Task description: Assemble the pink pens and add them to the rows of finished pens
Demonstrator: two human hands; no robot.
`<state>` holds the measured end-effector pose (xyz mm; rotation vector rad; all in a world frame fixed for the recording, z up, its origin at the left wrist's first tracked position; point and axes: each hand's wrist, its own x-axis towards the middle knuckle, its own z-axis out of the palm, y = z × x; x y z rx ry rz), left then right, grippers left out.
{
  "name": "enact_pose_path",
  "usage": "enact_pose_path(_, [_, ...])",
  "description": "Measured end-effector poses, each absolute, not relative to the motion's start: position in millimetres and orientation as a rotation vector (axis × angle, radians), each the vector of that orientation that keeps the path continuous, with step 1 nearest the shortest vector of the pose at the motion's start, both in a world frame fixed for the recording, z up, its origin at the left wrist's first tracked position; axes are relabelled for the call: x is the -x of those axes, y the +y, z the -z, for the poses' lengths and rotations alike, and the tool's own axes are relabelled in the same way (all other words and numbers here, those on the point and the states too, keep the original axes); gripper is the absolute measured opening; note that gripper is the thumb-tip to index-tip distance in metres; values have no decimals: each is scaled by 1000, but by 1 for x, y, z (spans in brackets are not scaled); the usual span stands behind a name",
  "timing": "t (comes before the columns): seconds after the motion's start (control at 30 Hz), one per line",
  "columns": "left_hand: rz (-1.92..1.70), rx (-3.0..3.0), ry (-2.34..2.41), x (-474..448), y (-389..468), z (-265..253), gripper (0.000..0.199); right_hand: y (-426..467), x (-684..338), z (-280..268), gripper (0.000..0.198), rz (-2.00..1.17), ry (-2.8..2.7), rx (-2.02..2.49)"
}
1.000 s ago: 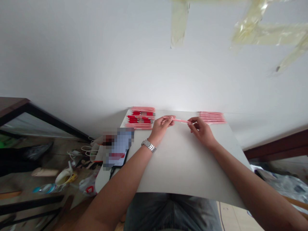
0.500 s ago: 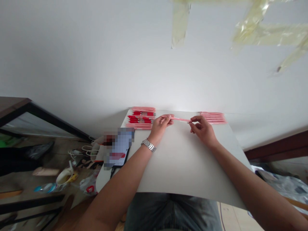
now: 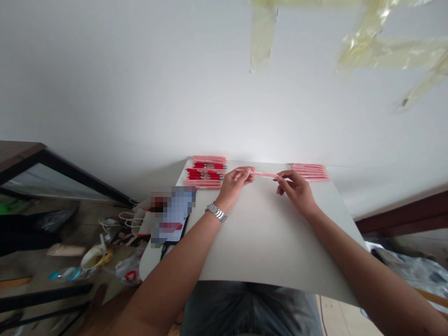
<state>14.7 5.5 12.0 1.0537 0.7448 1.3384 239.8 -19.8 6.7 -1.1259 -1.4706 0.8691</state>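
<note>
A slim pink pen (image 3: 263, 174) is held nearly level between my two hands above the white table. My left hand (image 3: 236, 181) grips its left part between thumb and fingers. At the other end, my right hand (image 3: 296, 187) pinches the tip with thumb and forefinger. Left of my left hand lie rows of pens: red pens (image 3: 206, 175) in the middle, with pink pens (image 3: 208, 159) behind them and more in front. Beyond my right hand is another row of pink pens (image 3: 310, 171), lying side by side.
A phone (image 3: 177, 217), partly blurred out, rests at the left edge of the white table (image 3: 266, 247). The wall (image 3: 224, 93) rises right behind the table. On the floor at left are a cup (image 3: 94, 256), a plastic bottle (image 3: 66, 273) and cables.
The pink pen stays in both hands, almost in place. The thumb and forefinger of my right hand have shifted slightly at the pen's right end.
</note>
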Motion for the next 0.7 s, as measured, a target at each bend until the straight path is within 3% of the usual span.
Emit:
enact_pose_path(0.3, [-1226,-1141,789,-13,7,-9,35,-20,-241,-10,27,-833,-1356,1044])
enact_pose_path(0.7, [-749,-1572,653,-15,-9,-20,38,-21,-240,-13,29,-942,-1290,1047])
